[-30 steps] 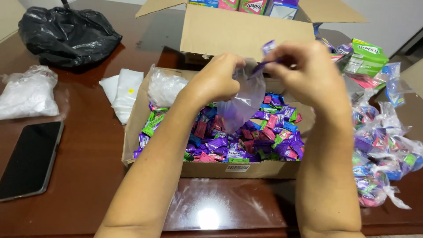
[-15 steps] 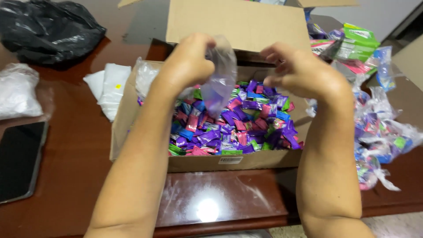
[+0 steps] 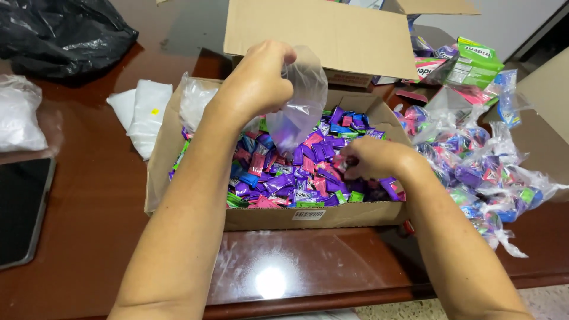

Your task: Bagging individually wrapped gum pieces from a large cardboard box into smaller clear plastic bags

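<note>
Head view: two bare hands at work over a box (image 3: 278,216) of small wrapped sweets (image 3: 296,172).

Left hand (image 3: 258,77) hangs above the box's far side, fingers pinched together on the top of a clear bag (image 3: 299,101) that dangles over the sweets. Right hand (image 3: 376,159) is down among the sweets by the box's right wall, fingers curled on them. Filled bags (image 3: 474,172) lie heaped toward the table's right edge; a phone (image 3: 21,207) rests at its left edge.
</note>
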